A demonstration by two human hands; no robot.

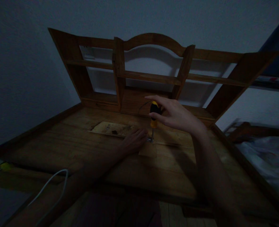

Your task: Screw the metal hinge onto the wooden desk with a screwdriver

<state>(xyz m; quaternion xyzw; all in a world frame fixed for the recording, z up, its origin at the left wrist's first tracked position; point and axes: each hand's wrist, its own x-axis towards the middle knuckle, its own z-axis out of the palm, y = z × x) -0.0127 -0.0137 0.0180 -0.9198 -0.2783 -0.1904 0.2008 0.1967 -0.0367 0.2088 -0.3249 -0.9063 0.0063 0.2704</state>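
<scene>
In my right hand (pixel 175 113) is a screwdriver (pixel 155 108) with a yellow and black handle, its fingers curled around the grip. It stands nearly upright, the shaft pointing down at a small shiny metal piece (pixel 150 139). That piece lies over a small flat wooden board (pixel 147 149) on the desk. My left hand (pixel 135 140) rests low beside it, fingertips pressed together over the metal piece's left end. Partly behind those fingers lies a long pale wooden strip (pixel 101 127) with dark bits on it.
The wooden desk top (pixel 82 151) carries a shelf unit (pixel 151 77) along its back, against the wall. A white cable (pixel 56 173) loops over my left forearm. Something yellow (pixel 5 166) sits at the left front edge. Plastic-looking material (pixel 260 157) is at the right. Light is dim.
</scene>
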